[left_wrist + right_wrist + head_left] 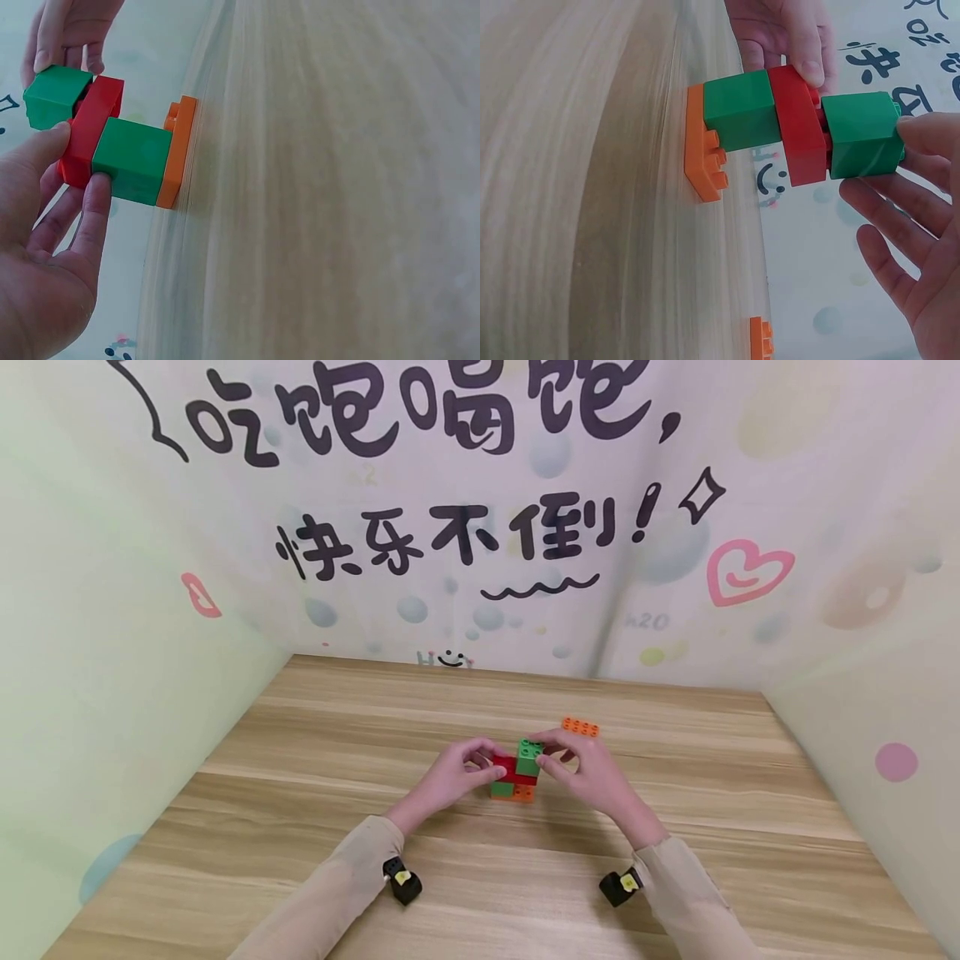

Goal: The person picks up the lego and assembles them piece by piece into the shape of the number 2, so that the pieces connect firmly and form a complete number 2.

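Note:
A small stack stands on the table: an orange plate (pixel 695 142) at the bottom, a green block (pixel 741 111) on one end of it, and a red brick (pixel 799 135) across that block. My left hand (pixel 450 774) holds the red brick, its thumb on top and a fingertip near the lower green block. My right hand (pixel 592 772) pinches a second green block (pixel 864 135) between thumb and fingers. That block sits over the overhanging end of the red brick. Red studs show in a narrow gap between the two in the right wrist view.
Behind the right hand, a loose orange studded plate (pixel 581 727) lies on the wood-grain table (pixel 337 718). Printed cloth walls (pixel 450 627) close off the back and both sides. A black wrist device (pixel 405 883) is on each sleeve.

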`<action>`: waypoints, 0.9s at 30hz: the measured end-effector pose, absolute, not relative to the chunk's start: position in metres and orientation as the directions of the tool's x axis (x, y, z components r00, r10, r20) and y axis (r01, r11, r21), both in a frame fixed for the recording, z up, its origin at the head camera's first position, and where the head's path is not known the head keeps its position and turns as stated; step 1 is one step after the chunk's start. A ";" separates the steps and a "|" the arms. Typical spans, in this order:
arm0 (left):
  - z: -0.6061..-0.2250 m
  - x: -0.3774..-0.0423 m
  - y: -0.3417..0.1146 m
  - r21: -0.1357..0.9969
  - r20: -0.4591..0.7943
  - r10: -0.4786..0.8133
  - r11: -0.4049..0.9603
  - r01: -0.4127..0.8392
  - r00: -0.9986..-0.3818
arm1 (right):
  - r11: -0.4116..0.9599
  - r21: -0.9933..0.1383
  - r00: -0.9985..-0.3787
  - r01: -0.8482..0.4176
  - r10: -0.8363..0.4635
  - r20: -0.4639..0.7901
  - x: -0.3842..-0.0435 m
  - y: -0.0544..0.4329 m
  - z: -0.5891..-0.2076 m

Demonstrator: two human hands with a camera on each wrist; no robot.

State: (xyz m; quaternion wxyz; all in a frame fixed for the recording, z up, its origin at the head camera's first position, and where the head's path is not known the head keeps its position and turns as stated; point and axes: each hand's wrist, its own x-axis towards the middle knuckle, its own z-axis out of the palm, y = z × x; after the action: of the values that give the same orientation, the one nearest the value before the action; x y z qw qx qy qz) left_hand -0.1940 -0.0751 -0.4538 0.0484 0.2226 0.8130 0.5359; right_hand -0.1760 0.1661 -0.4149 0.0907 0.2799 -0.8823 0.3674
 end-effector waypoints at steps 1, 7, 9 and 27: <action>-0.454 -0.194 -0.075 0.893 0.162 0.415 0.325 0.312 -0.895 | 0.574 -0.596 -0.826 -0.562 -0.428 0.367 -0.176 0.166 -0.415; -0.454 -0.194 -0.075 0.893 0.157 0.413 0.329 0.308 -0.897 | 0.578 -0.593 -0.827 -0.561 -0.428 0.364 -0.175 0.166 -0.412; -0.453 -0.194 -0.075 0.894 0.151 0.412 0.331 0.302 -0.899 | 0.581 -0.589 -0.826 -0.562 -0.430 0.364 -0.175 0.166 -0.411; -0.453 -0.193 -0.075 0.893 0.133 0.398 0.349 0.284 -0.908 | 0.577 -0.633 -0.852 -0.517 -0.423 0.310 -0.176 0.166 -0.409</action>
State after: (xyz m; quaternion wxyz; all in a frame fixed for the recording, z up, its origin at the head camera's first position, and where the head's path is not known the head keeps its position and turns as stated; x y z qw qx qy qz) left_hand -0.1929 -0.0746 -0.4525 0.0537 0.2081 0.8195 0.5313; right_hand -0.1757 0.1656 -0.4093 0.0626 0.2652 -0.8857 0.3760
